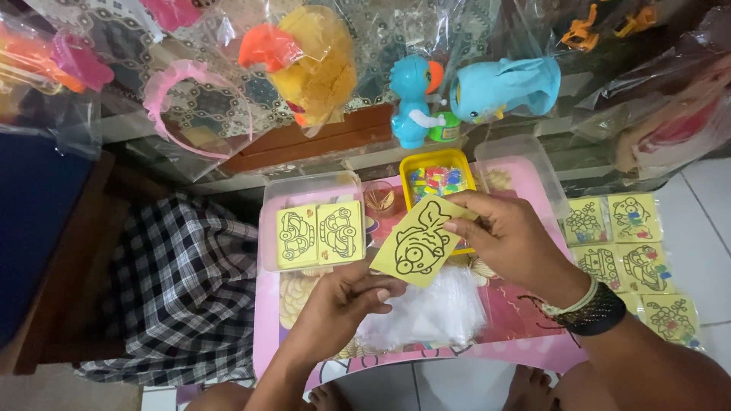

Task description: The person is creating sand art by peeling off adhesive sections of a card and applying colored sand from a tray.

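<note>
Hands share a yellow fish card (417, 243), tilted: right hand (512, 240) pinches its upper corner, left hand (343, 304) its lower edge, above the pink worktop (525, 327).

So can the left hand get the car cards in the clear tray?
Probably yes. The left hand pinches the fish card's lower corner, and the car cards lie just up and to its left in the open clear tray, uncovered. It would need to release the fish card first.
</note>
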